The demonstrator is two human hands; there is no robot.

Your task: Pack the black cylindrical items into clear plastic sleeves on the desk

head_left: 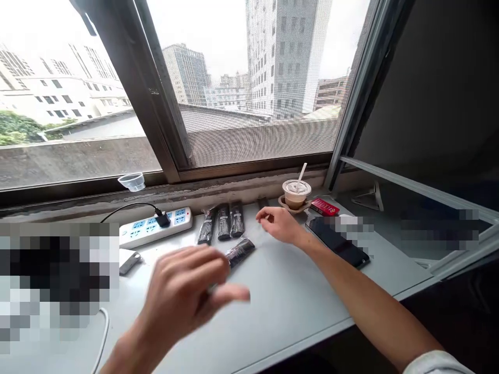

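Several black foil stick packets (223, 222) stand in a row on the pale grey desk (288, 306), and another black packet (239, 252) lies just in front of them. My left hand (183, 296) is blurred by motion, fingers apart, hovering above the desk near that front packet and holding nothing. My right hand (278, 224) hangs with loosely curled, empty fingers just to the right of the row. A takeaway cup with a white straw (296, 193) stands behind my right hand, and a black smartphone (337, 241) lies to its right.
A white power strip (156, 226) with a black plug sits at the window's foot. Nearby are a red packet (325, 206), a small grey device (128, 261), and a clear plastic cup (131, 182) on the ledge. Pixelated patches cover the left and right. A window frame runs behind.
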